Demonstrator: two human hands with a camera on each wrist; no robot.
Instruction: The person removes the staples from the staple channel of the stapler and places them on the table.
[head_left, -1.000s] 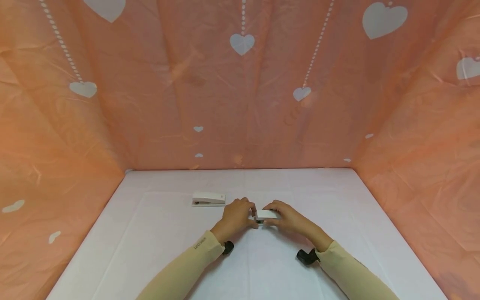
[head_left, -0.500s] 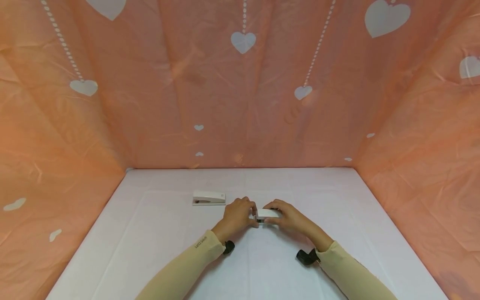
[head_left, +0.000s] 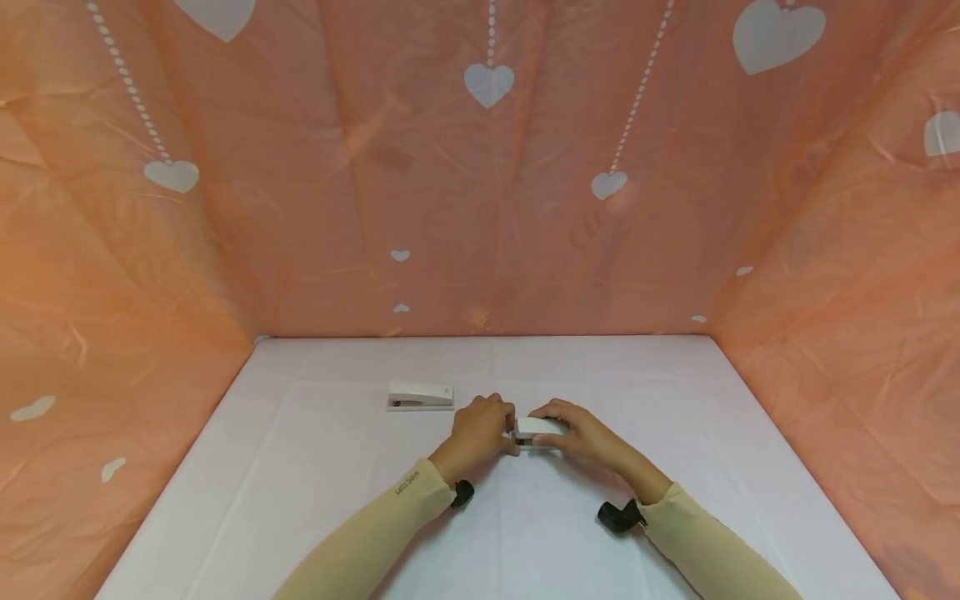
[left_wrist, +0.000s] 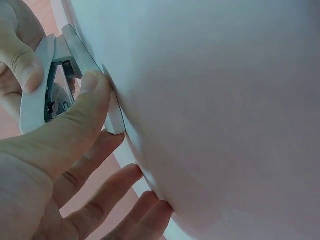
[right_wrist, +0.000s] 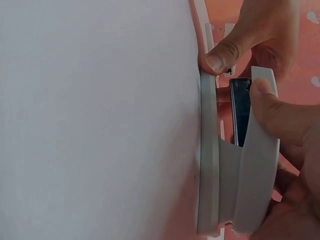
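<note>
A white stapler (head_left: 534,426) sits on the table between both hands in the head view. My right hand (head_left: 581,437) grips its upper arm from the right, thumb on the near side and fingers on the far side. At the stapler's front end, my left hand (head_left: 480,429) pinches the base (left_wrist: 116,117), as the left wrist view shows. The upper arm (right_wrist: 257,175) stands raised from the base in the right wrist view, with the dark staple magazine (right_wrist: 241,112) visible in the gap. Parts of the fingers are hidden behind the stapler.
A second white stapler (head_left: 420,396) lies on the white-covered table (head_left: 337,483), behind and to the left of my left hand. Orange sheeting (head_left: 480,208) with white hearts rises at the back and both sides. Black wrist cameras (head_left: 618,517) hang below the sleeves.
</note>
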